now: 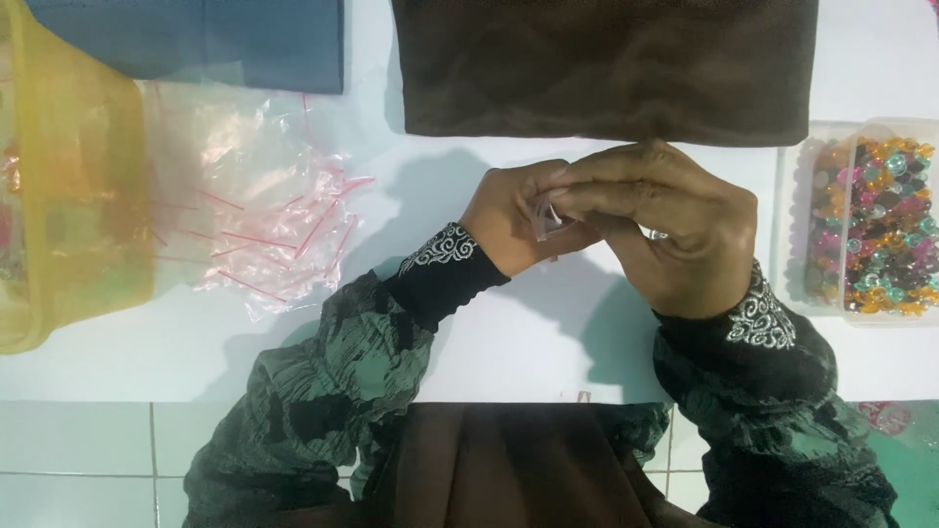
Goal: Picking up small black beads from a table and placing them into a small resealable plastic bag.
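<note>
Over the white table [528, 352], left hand [514, 227] and right hand [670, 230] together pinch 1 small clear bag [546, 221]; bead tray [871, 225] lies right.

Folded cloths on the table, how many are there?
2: a blue cloth at the top left beside the yellow tub, and a brown cloth at the top centre above the hands. More may lie outside the frame.

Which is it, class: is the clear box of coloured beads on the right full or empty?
Full: the clear box is packed with coloured beads nearly to its rim.
</note>
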